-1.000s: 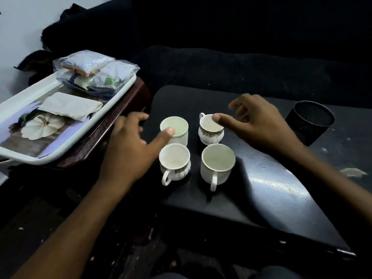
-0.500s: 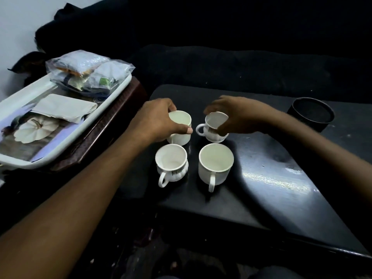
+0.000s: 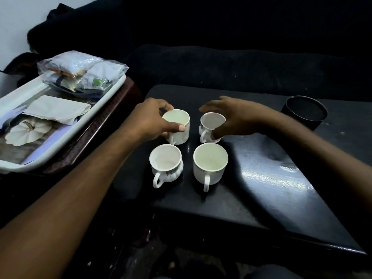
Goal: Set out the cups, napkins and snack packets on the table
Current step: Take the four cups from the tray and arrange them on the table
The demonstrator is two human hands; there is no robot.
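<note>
Cups stand upright in a square group on the black table (image 3: 271,178), with the near-left cup (image 3: 166,164) and near-right cup (image 3: 210,160) untouched. Left hand (image 3: 149,121) grips the far-left cup (image 3: 176,119), thumb on the near rim and fingers curled behind; right hand (image 3: 237,117) curls round the far-right cup (image 3: 212,120), thumb against its near wall. Napkins (image 3: 60,111) and snack packets (image 3: 80,73) lie on the white tray (image 3: 20,167), left of the table.

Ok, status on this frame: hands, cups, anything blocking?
Left hand grips far-left cup. Right hand curls round far-right cup. Four cups on table; napkins, snack packets on tray. Black bin stands apart.
</note>
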